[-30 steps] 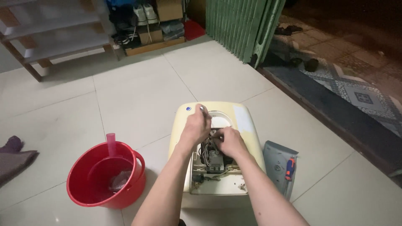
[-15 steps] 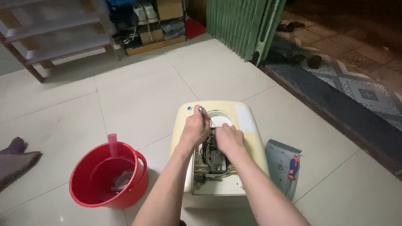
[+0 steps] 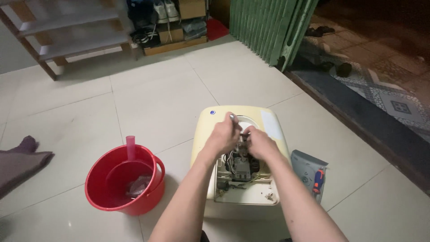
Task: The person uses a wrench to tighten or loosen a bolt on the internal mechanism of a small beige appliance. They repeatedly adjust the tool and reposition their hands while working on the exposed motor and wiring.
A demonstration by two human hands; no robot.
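A cream-yellow water heater [image 3: 208, 126] lies on the tiled floor with its cover off, showing wires and a small control board [image 3: 242, 169]. My left hand [image 3: 222, 136] is closed around a thin metal tool [image 3: 232, 118] whose tip sticks up above the fist. My right hand [image 3: 261, 144] is curled next to it over the opening, fingers down among the inner parts; what it grips is hidden. The two hands touch above the wiring.
A red bucket [image 3: 154, 197] with a pink scoop [image 3: 130, 148] stands left of the heater. A grey cover panel [image 3: 306, 167] with a red-and-blue screwdriver [image 3: 318, 179] lies to the right. A dark cloth [image 3: 20, 160] is far left, a green folding door [image 3: 273, 28] and shoe rack [image 3: 177, 27] behind.
My hands have drawn closer together over the opening, the right hand moving up beside the left. The view has shifted slightly; bucket and panel stay put.
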